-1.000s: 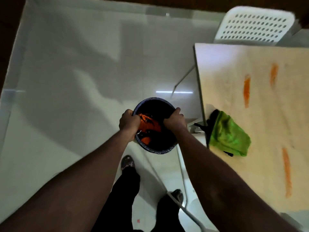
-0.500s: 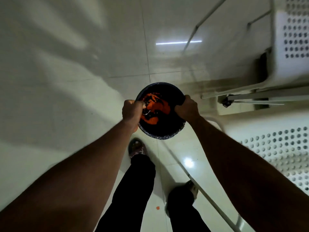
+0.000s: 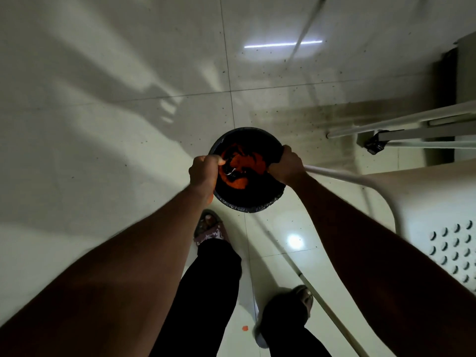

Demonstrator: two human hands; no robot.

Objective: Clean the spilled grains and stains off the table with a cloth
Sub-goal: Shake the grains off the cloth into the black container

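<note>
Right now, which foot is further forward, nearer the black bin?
The left foot, in a patterned slipper, showing just below the black bin's rim; the right foot is set back beside the pale pole.

Bucket [image 3: 247, 202]: dark, round, lined in black, held above the tiled floor [image 3: 103, 124].
Contents: orange mass [image 3: 243, 163] inside.
Left hand [image 3: 204, 171]: grips the left rim.
Right hand [image 3: 286, 164]: grips the right rim.
White chair [image 3: 425, 202]: just right of the bucket.
Orange bit [image 3: 245, 328]: on the floor between the feet.

Plain tiled indoor room, glossy pale floor [image 3: 103, 176], white perforated plastic chair [image 3: 425, 202], lined bin [image 3: 247, 199]
</note>
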